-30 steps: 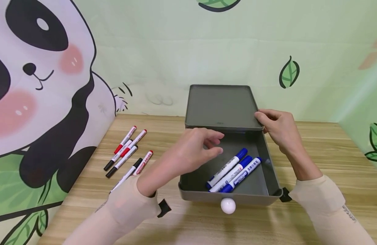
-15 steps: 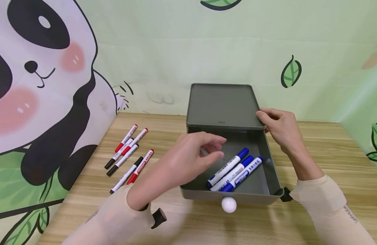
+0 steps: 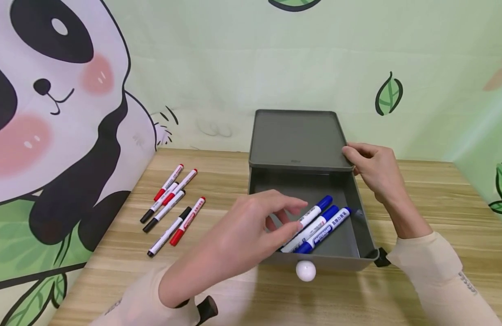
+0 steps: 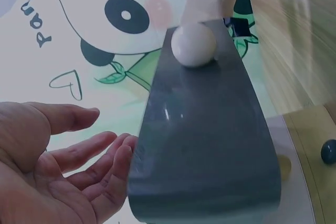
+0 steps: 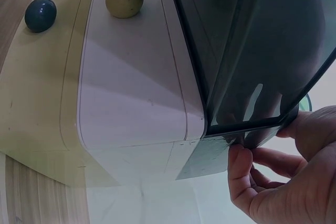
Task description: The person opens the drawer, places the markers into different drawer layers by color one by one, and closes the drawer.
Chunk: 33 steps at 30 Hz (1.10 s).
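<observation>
Grey drawer [image 3: 342, 265] jutted near, blue-capped markers [image 3: 312, 232] inside | my left hand [image 3: 257, 226] at their left, fingers parted, empty | right hand [image 3: 377, 174] gripped the cabinet [image 3: 297, 140] at right | apparently reaching — next likely called for pinching

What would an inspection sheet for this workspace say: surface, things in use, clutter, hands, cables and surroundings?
Surface: wood-grain table.
Things in use: grey top drawer pulled open, with three blue whiteboard markers inside; white drawer and yellow drawer beneath, closed; red markers (three) and black markers (three) lie on the table, left of the drawers.
Clutter: nothing seen beyond those items.
Left hand: over the open drawer, close to the blue markers; contact unclear.
Right hand: grips the grey casing at its right side.
Cables: nothing seen.
Surroundings: green backdrop printed with a panda and leaves.
</observation>
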{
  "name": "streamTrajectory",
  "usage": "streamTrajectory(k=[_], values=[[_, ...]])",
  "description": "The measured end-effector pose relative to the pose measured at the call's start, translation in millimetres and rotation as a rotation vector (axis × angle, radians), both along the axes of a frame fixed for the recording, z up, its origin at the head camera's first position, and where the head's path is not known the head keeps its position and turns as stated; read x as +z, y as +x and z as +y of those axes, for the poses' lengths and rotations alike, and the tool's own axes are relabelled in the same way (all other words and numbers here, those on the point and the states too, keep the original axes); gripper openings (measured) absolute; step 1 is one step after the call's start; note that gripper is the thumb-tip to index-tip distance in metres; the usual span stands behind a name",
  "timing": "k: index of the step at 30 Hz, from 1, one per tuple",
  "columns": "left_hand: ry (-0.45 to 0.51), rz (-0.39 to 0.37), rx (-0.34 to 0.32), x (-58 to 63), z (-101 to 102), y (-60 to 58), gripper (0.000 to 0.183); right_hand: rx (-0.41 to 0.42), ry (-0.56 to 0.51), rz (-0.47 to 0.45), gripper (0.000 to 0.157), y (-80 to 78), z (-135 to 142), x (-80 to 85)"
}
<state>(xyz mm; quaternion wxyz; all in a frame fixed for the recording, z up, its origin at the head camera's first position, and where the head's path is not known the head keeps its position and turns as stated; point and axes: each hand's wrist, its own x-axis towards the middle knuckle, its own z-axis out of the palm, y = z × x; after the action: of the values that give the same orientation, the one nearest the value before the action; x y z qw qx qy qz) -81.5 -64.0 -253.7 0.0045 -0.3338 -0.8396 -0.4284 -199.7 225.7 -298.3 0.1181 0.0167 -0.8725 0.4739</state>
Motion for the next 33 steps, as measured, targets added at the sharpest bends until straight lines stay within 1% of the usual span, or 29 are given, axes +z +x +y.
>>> streamTrajectory(k=[4,7,11,15,19,21,23,28,30,33], values=[[0.006,-0.014,-0.013,-0.2,0.4,9.2,0.026,0.002,-0.006,0.0,0.046,-0.4,0.1,-0.1],[0.015,-0.028,-0.012,-0.8,-0.4,16.8,0.027,0.003,-0.006,-0.004,0.046,-0.6,0.0,-0.2],[0.021,-0.046,-0.001,-3.1,-1.9,25.3,0.026,0.0,-0.002,-0.003,0.046,-1.0,-0.1,-0.1],[0.038,-0.061,0.014,-8.1,-3.6,32.8,0.021,0.003,-0.006,-0.006,0.047,-1.5,-0.5,-0.7],[0.074,-0.05,0.013,-15.1,-5.2,41.4,0.019,0.009,-0.008,-0.013,0.047,-1.3,-0.6,-2.3],[0.09,-0.031,0.004,-19.4,-5.8,45.7,0.02,0.008,-0.008,-0.009,0.047,-1.2,-0.4,-2.2],[0.104,-0.041,-0.006,-23.2,-6.0,50.0,0.022,0.007,-0.004,-0.002,0.047,-1.2,-0.3,-1.5],[0.097,-0.13,-0.01,-33.6,-4.2,55.8,0.024,0.009,-0.003,0.01,0.046,-1.4,0.4,-0.1],[0.09,-0.126,-0.01,-39.4,-3.0,56.6,0.024,0.01,-0.004,0.011,0.046,-1.5,0.6,-0.3],[0.092,-0.068,-0.006,-48.8,-1.1,58.1,0.024,0.01,-0.007,0.009,0.046,-1.6,0.6,-0.4]])
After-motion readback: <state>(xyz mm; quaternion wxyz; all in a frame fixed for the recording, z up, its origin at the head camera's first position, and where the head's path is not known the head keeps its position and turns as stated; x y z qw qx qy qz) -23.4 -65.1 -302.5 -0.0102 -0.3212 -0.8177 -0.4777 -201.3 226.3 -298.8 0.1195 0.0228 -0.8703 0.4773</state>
